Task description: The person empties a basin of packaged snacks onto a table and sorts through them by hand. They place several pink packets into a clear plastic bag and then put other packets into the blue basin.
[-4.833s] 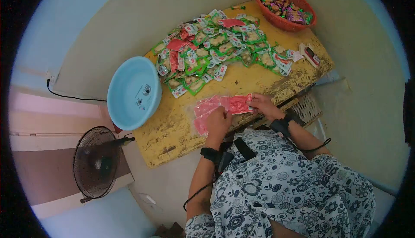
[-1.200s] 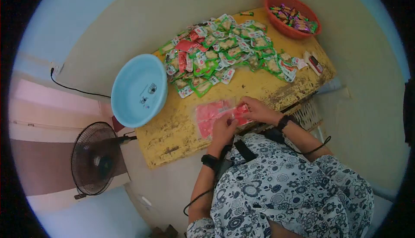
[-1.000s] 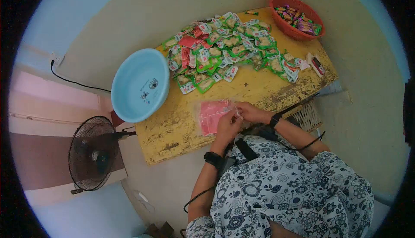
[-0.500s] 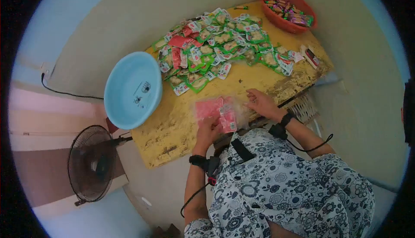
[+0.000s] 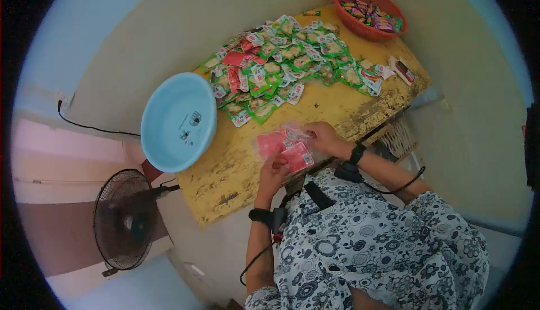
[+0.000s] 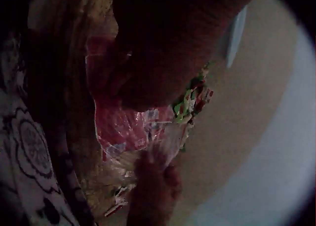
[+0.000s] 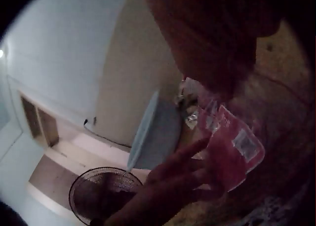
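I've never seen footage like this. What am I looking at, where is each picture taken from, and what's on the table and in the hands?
No machine here: a person works with bare hands, wearing three cameras. The big picture looks down from the head; the two dark ones come from the wrists. On the yellow table sit a blue basin, a pile of green and red packets and a red basket of sweets. The left hand grips a red packet; the right hand pinches a clear bag holding more red packets.
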`<state>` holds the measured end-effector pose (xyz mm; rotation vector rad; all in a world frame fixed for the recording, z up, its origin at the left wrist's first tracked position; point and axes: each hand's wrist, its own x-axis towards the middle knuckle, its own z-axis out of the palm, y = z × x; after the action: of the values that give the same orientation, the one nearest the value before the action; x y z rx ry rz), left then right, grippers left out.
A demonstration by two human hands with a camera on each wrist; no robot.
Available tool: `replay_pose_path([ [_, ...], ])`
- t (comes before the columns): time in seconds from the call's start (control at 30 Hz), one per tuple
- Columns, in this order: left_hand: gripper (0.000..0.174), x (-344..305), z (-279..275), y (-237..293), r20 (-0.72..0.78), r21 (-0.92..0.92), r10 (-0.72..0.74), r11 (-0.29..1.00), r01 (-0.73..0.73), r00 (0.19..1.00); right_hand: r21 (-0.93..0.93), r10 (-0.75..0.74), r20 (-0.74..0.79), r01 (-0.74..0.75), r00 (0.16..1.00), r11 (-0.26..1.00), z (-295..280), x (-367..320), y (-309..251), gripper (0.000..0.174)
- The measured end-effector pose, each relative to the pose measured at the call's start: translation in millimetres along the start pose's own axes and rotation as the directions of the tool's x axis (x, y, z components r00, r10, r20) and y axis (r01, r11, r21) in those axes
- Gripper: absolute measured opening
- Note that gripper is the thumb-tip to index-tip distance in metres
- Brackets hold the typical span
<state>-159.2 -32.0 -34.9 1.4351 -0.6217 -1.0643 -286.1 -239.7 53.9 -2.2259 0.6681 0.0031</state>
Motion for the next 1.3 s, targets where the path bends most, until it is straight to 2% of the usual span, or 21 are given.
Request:
replay_pose_path([
  [0.07, 0.055, -6, -7, 14, -0.050, -0.040, 0.036, 0.998, -0.038, 0.998, -0.049, -0.142, -0.003, 0.142, 0.990, 0.989, -8, 8, -19, 0.030],
  [0.17, 0.057, -17, -23, 29, -0.262, 0.045, 0.026, 0.999, -0.014, 0.965, -0.108, -0.390, -0.005, 0.387, 0.921, 0.916, -27, 15, -73, 0.029],
  [0.23, 0.064, -31, -28, 58, -0.366, 0.183, 0.135, 0.981, -0.071, 0.921, -0.087, -0.521, -0.002, 0.519, 0.853, 0.850, -33, 18, -95, 0.027],
  [0.33, 0.074, -47, -25, 89, -0.445, 0.316, 0.288, 0.936, -0.152, 0.848, -0.203, -0.559, 0.161, 0.582, 0.813, 0.788, -43, 20, -117, 0.027],
  [0.37, 0.078, -49, -24, 92, -0.462, 0.352, 0.334, 0.919, -0.176, 0.821, -0.190, -0.569, 0.143, 0.587, 0.810, 0.787, -41, 22, -113, 0.028],
  [0.47, 0.092, -46, -19, 78, -0.302, 0.506, 0.459, 0.820, -0.268, 0.835, -0.161, -0.589, 0.107, 0.598, 0.801, 0.785, -42, 24, -95, 0.029],
  [0.57, 0.099, -31, -9, 67, -0.214, 0.490, 0.460, 0.814, -0.313, 0.861, -0.161, -0.601, 0.081, 0.606, 0.795, 0.779, -47, 23, -92, 0.027],
  [0.63, 0.092, -20, -7, 62, -0.223, 0.378, 0.441, 0.861, -0.340, 0.869, -0.210, -0.632, 0.043, 0.625, 0.774, 0.752, -54, 21, -94, 0.027],
  [0.67, 0.089, -14, -5, 60, -0.225, 0.319, 0.433, 0.879, -0.354, 0.873, -0.213, -0.600, 0.055, 0.596, 0.798, 0.774, -58, 21, -93, 0.030],
  [0.73, 0.080, 6, -10, 43, -0.195, 0.381, 0.416, 0.867, -0.323, 0.888, -0.204, -0.531, 0.080, 0.535, 0.844, 0.820, -62, 25, -87, 0.037],
  [0.83, 0.062, 16, -14, 44, -0.160, 0.385, 0.315, 0.892, -0.235, 0.935, -0.373, -0.646, -0.090, 0.576, 0.758, 0.728, -58, 31, -65, 0.049],
  [0.87, 0.055, 18, -14, 49, -0.148, 0.371, 0.271, 0.907, -0.201, 0.951, -0.288, -0.588, -0.106, 0.542, 0.802, 0.790, -59, 32, -57, 0.052],
  [0.9, 0.053, 21, -15, 45, -0.153, 0.372, 0.292, 0.902, -0.219, 0.944, -0.200, -0.530, -0.116, 0.503, 0.840, 0.841, -60, 31, -48, 0.055],
  [1.0, 0.047, 21, -10, 39, -0.175, 0.263, 0.310, 0.929, -0.259, 0.935, 0.151, -0.330, -0.053, 0.334, 0.943, 0.930, -61, 22, -24, 0.049],
  [1.07, 0.046, 14, -1, 43, -0.185, 0.039, 0.265, 0.964, -0.262, 0.946, 0.255, -0.269, 0.005, 0.259, 0.963, 0.932, -53, 21, -10, 0.040],
  [1.13, 0.040, 22, -14, 26, -0.162, 0.226, 0.335, 0.928, -0.295, 0.928, 0.209, -0.283, 0.023, 0.273, 0.959, 0.939, -45, 30, 2, 0.030],
  [1.17, 0.037, 28, -22, 16, -0.144, 0.316, 0.369, 0.896, -0.311, 0.918, 0.238, -0.278, -0.049, 0.282, 0.959, 0.929, -45, 30, 1, 0.026],
  [1.23, 0.034, 17, -26, 42, -0.182, 0.318, 0.393, 0.891, -0.324, 0.902, 0.297, -0.248, -0.188, 0.296, 0.950, 0.908, -44, 22, -23, 0.018],
  [1.27, 0.032, 12, -27, 52, -0.195, 0.318, 0.407, 0.887, -0.335, 0.892, 0.273, -0.232, -0.155, 0.267, 0.960, 0.924, -43, 24, -21, 0.018],
  [1.3, 0.033, 12, -30, 50, -0.167, 0.306, 0.343, 0.909, -0.282, 0.924, 0.250, -0.217, -0.124, 0.242, 0.968, 0.938, -45, 31, -17, 0.018],
])
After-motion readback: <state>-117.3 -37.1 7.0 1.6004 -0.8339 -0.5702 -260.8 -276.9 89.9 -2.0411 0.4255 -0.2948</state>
